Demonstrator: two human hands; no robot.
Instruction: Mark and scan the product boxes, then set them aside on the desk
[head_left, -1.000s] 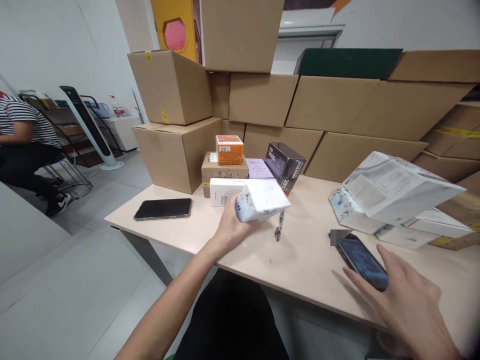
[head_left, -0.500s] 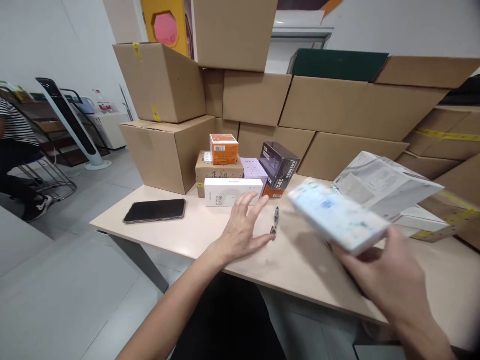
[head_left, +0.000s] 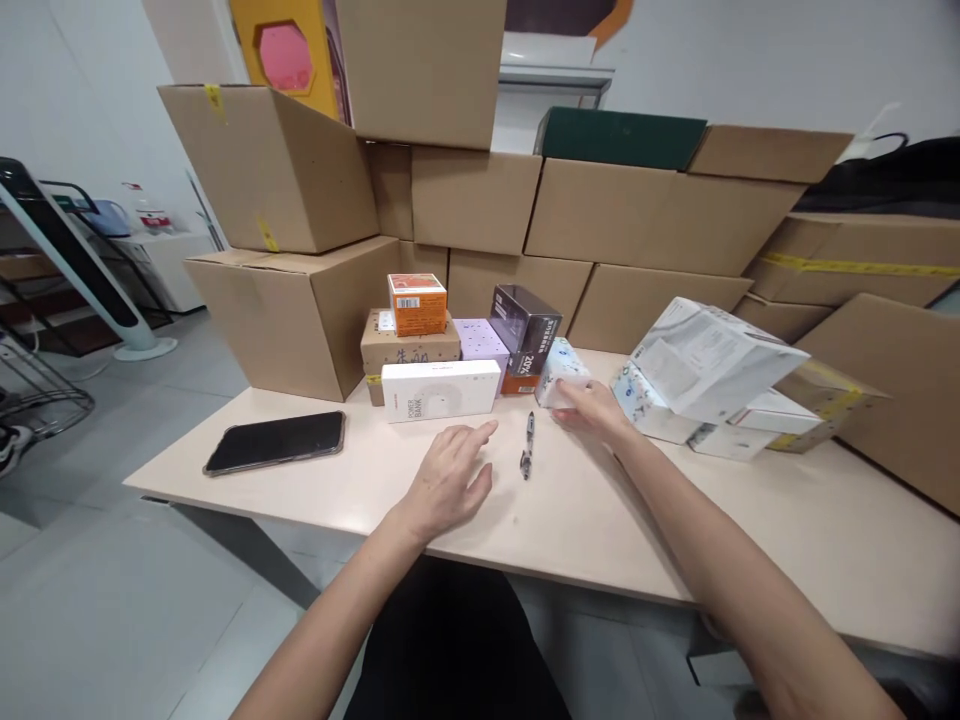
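Observation:
My right hand point(head_left: 592, 410) is closed around the near end of a pale blue patterned box point(head_left: 564, 365), which rests on the table just right of a dark box point(head_left: 526, 322) on an orange one. My left hand point(head_left: 452, 478) hovers over or lies on the tabletop with fingers apart, holding nothing. Behind it stands a white power bank box point(head_left: 442, 390) on its long side. Between the two hands lies a pen point(head_left: 528, 447). A lilac box point(head_left: 484, 345) and a small brown carton point(head_left: 411, 348) topped by an orange box point(head_left: 417, 304) stand behind the power bank box.
A black phone point(head_left: 276, 442) lies at the table's left. On the right, a grey-white mailer package point(head_left: 720, 355) sits over a flowered box point(head_left: 652, 405) and a white box point(head_left: 754, 425). Large cardboard cartons point(head_left: 637, 215) are stacked along the back.
My right hand has carried the pale blue box left and set it down beside the dark box. My left hand has drawn back slightly from the power bank box. The view has turned right.

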